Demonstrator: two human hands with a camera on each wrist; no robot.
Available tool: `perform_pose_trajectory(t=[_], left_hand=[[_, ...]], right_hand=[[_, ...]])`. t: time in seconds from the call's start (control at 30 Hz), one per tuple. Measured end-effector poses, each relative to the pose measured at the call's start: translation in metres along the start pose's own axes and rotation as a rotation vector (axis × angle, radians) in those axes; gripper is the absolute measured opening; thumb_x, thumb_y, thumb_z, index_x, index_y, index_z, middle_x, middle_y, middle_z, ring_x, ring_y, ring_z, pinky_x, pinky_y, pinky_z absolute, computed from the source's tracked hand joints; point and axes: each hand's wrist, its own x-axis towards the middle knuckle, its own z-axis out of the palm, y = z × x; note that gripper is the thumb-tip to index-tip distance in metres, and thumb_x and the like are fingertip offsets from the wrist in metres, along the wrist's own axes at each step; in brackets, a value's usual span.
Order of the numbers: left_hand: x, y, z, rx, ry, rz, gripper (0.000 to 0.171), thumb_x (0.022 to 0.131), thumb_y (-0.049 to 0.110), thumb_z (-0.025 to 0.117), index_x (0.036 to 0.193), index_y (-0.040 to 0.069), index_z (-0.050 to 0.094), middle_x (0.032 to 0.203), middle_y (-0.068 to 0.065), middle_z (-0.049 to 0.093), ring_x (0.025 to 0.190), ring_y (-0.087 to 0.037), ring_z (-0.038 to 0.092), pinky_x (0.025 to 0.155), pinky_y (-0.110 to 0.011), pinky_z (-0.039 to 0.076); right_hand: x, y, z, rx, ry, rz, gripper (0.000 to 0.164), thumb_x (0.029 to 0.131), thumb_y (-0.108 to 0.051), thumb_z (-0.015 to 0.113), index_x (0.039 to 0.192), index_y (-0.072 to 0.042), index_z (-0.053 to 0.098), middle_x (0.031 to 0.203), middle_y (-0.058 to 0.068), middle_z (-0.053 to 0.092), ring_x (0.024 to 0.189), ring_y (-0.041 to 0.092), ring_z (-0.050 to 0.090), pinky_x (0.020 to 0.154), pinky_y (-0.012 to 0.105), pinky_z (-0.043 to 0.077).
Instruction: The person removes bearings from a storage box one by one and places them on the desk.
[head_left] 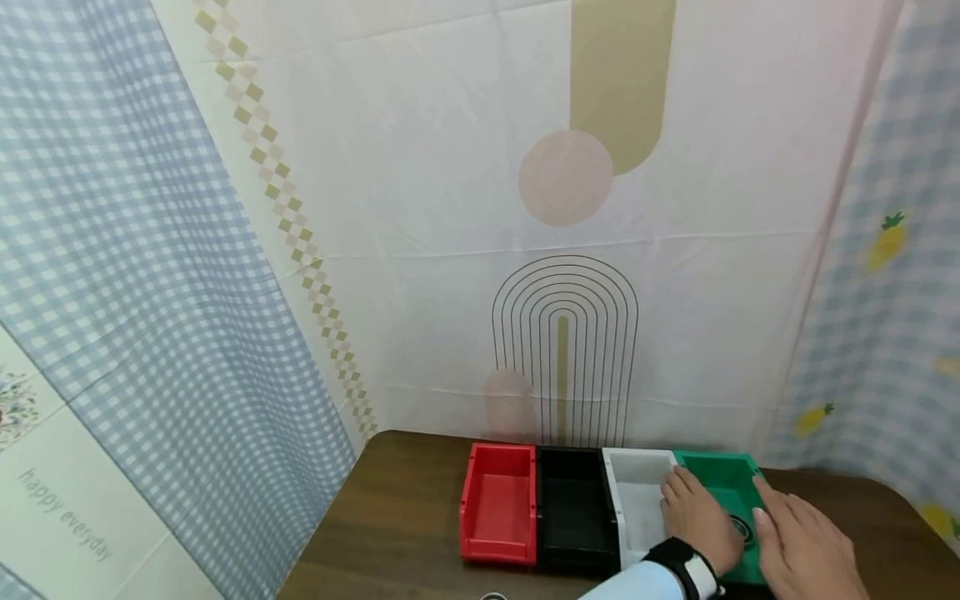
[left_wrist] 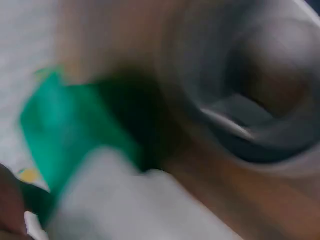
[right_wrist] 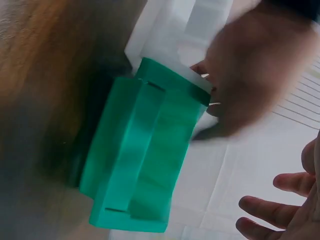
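Note:
In the head view, my left hand (head_left: 699,518) lies over the side where the white bin (head_left: 633,492) meets the green bin (head_left: 720,471), its fingers extended toward the back. My right hand (head_left: 810,546) is at the green bin's right side with straight fingers. In the right wrist view, the right hand's spread fingers (right_wrist: 272,212) stand apart from the green bin (right_wrist: 142,145), and the blurred left hand (right_wrist: 260,75) is at its far end. A round, dark-grey, ring-shaped thing (left_wrist: 200,95) fills much of the blurred left wrist view.
A red bin (head_left: 498,508) and a black bin (head_left: 573,508) stand side by side, left of the white one, on the wooden table (head_left: 397,500). A small ring-shaped thing (head_left: 493,596) shows at the bottom edge. Patterned cloth (head_left: 420,208) hangs behind the table.

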Motion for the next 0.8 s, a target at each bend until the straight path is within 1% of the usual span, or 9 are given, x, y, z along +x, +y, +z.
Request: perform_pose_trajectory(t=[0.07,0.1,0.17,0.3,0.37,0.5,0.57,0.63,0.8], left_hand=[[0.0,-0.008,0.012,0.063,0.022,0.052,0.091,0.088,0.052,0.081,0.161,0.014,0.042,0.149,-0.004,0.055,0.133,-0.015,0.056,0.1,-0.028,0.054],[0.0,-0.011,0.015,0.084,0.027,0.068,0.094,0.087,0.052,0.083,0.162,0.016,0.04,0.149,-0.004,0.055,0.131,-0.015,0.057,0.097,-0.027,0.055],[0.0,-0.013,0.02,0.077,0.035,0.072,0.094,0.088,0.051,0.083,0.163,0.017,0.038,0.147,-0.004,0.054,0.127,-0.015,0.058,0.093,-0.027,0.056],[-0.002,-0.01,0.015,0.061,0.032,0.051,0.094,0.087,0.049,0.083,0.164,0.019,0.038,0.147,-0.005,0.054,0.125,-0.015,0.058,0.091,-0.026,0.056],[-0.004,-0.009,0.016,0.067,0.047,0.05,0.094,0.087,0.049,0.084,0.164,0.019,0.039,0.146,-0.005,0.055,0.124,-0.015,0.059,0.09,-0.025,0.056],[-0.006,-0.009,0.02,0.079,0.094,0.04,0.093,0.086,0.049,0.086,0.162,0.018,0.042,0.143,-0.005,0.057,0.121,-0.015,0.06,0.089,-0.024,0.056],[-0.006,-0.008,0.023,0.082,0.11,0.033,0.092,0.086,0.05,0.086,0.161,0.018,0.043,0.142,-0.005,0.058,0.12,-0.015,0.061,0.089,-0.024,0.056],[-0.006,-0.008,0.023,0.083,0.109,0.028,0.093,0.085,0.051,0.086,0.161,0.018,0.044,0.142,-0.005,0.058,0.121,-0.015,0.061,0.089,-0.023,0.056],[-0.004,-0.007,0.023,0.097,0.09,0.029,0.095,0.083,0.052,0.087,0.161,0.019,0.043,0.144,-0.004,0.058,0.123,-0.014,0.062,0.088,-0.022,0.056]], right_hand=[[-0.001,0.003,0.0,0.0,-0.058,0.025,0.053,0.116,-0.029,0.038,0.153,0.008,0.05,0.137,0.043,0.06,0.119,0.063,0.057,0.09,0.075,0.047],[-0.001,0.004,0.0,-0.002,-0.093,0.038,0.055,0.117,-0.031,0.036,0.154,0.008,0.047,0.14,0.044,0.058,0.121,0.064,0.055,0.092,0.076,0.046],[-0.002,0.007,0.0,-0.001,-0.144,0.057,0.06,0.117,-0.034,0.033,0.157,0.01,0.041,0.143,0.044,0.054,0.124,0.065,0.052,0.094,0.077,0.045],[-0.003,0.012,0.002,-0.002,-0.176,0.066,0.064,0.117,-0.037,0.032,0.158,0.012,0.037,0.144,0.045,0.054,0.125,0.066,0.05,0.094,0.078,0.044],[-0.003,0.012,0.002,-0.005,-0.182,0.063,0.064,0.117,-0.036,0.032,0.157,0.013,0.038,0.143,0.045,0.054,0.125,0.067,0.051,0.093,0.078,0.044],[-0.001,0.005,0.002,0.011,-0.178,0.044,0.059,0.117,-0.032,0.036,0.155,0.014,0.042,0.141,0.048,0.054,0.123,0.067,0.052,0.092,0.078,0.044],[0.0,0.001,0.002,0.018,-0.159,0.031,0.056,0.116,-0.029,0.039,0.153,0.012,0.045,0.139,0.047,0.055,0.122,0.066,0.053,0.092,0.077,0.045],[-0.001,-0.001,0.004,0.017,-0.141,0.023,0.053,0.115,-0.026,0.042,0.152,0.012,0.048,0.138,0.046,0.057,0.121,0.065,0.055,0.092,0.077,0.046],[-0.006,-0.005,0.008,0.007,-0.119,0.023,0.051,0.114,-0.025,0.046,0.15,0.011,0.051,0.137,0.043,0.06,0.12,0.064,0.057,0.091,0.075,0.048]])
